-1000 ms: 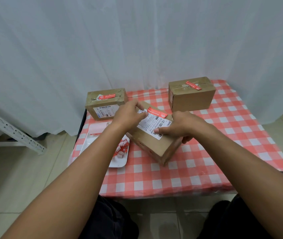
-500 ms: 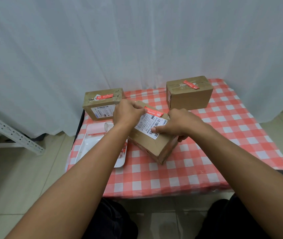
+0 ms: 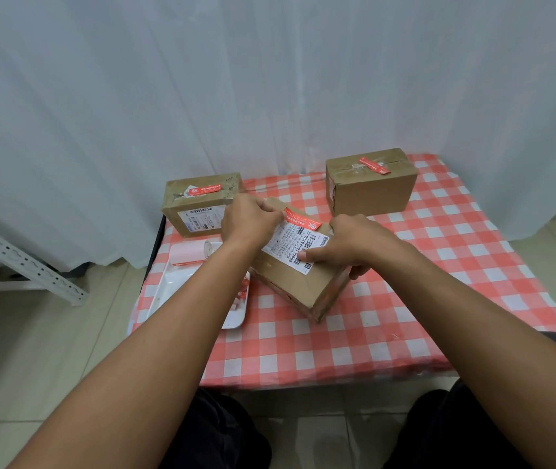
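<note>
A brown cardboard box (image 3: 307,282) lies at an angle in the middle of the checked table. A white shipping label (image 3: 298,242) and a red sticker (image 3: 302,221) are on its top. My left hand (image 3: 251,221) rests at the label's far left corner, fingers curled and pinching at the label's edge. My right hand (image 3: 354,243) grips the box's right side, with the thumb pressing the label's near edge.
Two more taped boxes stand behind: one at the back left (image 3: 199,206), one at the back right (image 3: 371,184). A white tray (image 3: 168,292) with a pink paper roll (image 3: 190,253) and red-white scraps lies left of the box. A white curtain hangs behind; a metal bracket (image 3: 19,262) is left.
My left hand's fingers have curled tighter onto the label's far corner. My right hand has kept its hold on the box. The view has shifted slightly.
</note>
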